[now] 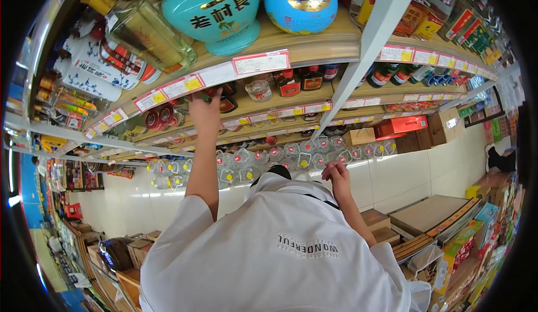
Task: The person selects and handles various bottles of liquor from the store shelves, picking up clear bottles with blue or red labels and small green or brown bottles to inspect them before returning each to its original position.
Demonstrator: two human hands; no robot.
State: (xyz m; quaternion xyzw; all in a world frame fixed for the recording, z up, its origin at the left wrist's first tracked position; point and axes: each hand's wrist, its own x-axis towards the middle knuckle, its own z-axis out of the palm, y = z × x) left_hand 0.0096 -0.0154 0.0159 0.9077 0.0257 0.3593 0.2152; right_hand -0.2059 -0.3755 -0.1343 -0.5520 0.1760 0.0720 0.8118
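My left hand (205, 103) reaches into the second shelf, just under the price-tag rail of the top shelf. Its fingers are closed around the top of a small dark bottle (227, 103), partly hidden by the hand and the shelf edge. Beside it on that shelf stand a clear jar with a red and white label (258, 89) and small dark bottles with red labels (289, 83). My right hand (335, 173) hangs low in front of my body, above the floor jugs. Its fingers are curled together; whatever they may hold cannot be made out.
A large teal bottle (216, 12), a round blue bottle (301, 4) and a tilted clear bottle (147, 37) stand on the top shelf. A white post (358, 60) divides the shelves. Several clear jugs (244, 158) line the floor. Cartons (431, 214) lie behind at right.
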